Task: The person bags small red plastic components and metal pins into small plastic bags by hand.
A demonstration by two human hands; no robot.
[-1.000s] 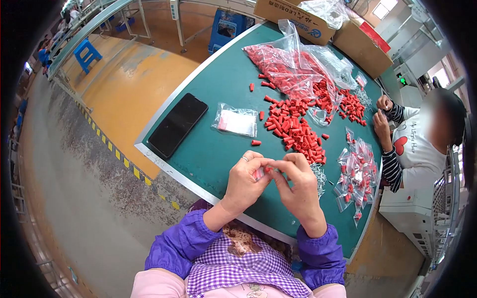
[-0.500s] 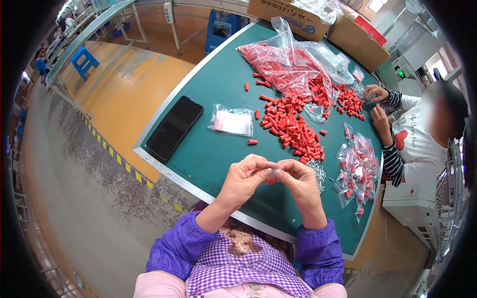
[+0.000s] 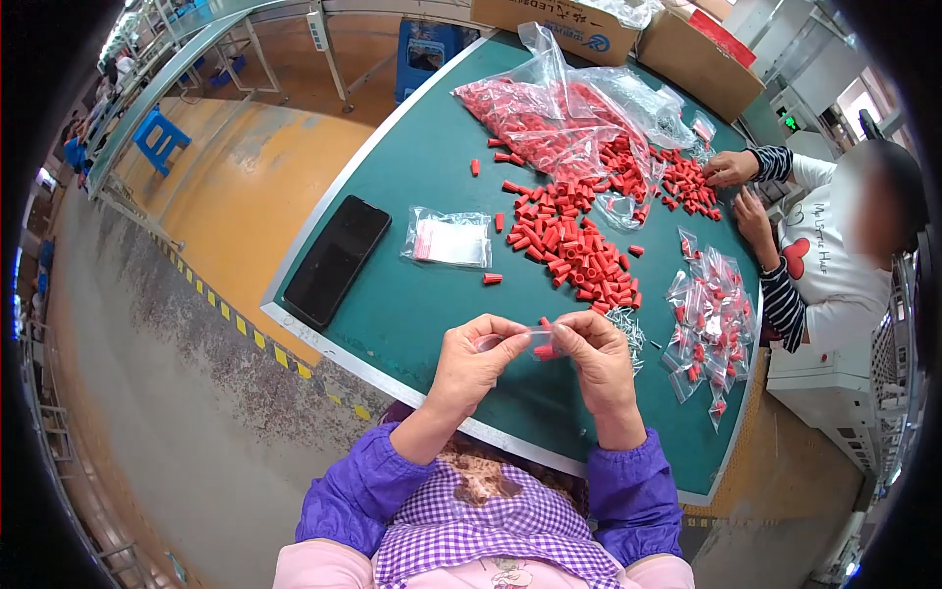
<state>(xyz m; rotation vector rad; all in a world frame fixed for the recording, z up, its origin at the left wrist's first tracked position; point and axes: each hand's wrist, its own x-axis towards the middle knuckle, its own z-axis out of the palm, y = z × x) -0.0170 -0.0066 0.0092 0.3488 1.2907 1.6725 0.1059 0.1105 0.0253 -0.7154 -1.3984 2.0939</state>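
Observation:
Between my two hands, above the near part of the table, a small clear zip bag (image 3: pixel 543 340) with red pieces in it is stretched by its top edge. My left hand (image 3: pixel 469 368) pinches one side of the bag with thumb and fingers. The other side is pinched by my right hand (image 3: pixel 601 365). Just beyond my hands lies a heap of red tapered plastic caps (image 3: pixel 579 250). Small metal screws (image 3: pixel 625 330) are piled close to my right hand, partly hidden by it.
A black phone (image 3: pixel 337 260) and a packet of flat bags (image 3: pixel 449 240) lie left. Filled zip bags (image 3: pixel 714 314) are heaped right. A large bag of caps (image 3: pixel 520 113) sits at the back, near a cardboard box (image 3: pixel 559 31). At right, a co-worker's hand (image 3: pixel 731 169) reaches caps.
My fingertips have drawn apart, and more of the zip bag shows between them. The co-worker's upper hand has shifted left onto the red caps. The whole view has shifted slightly.

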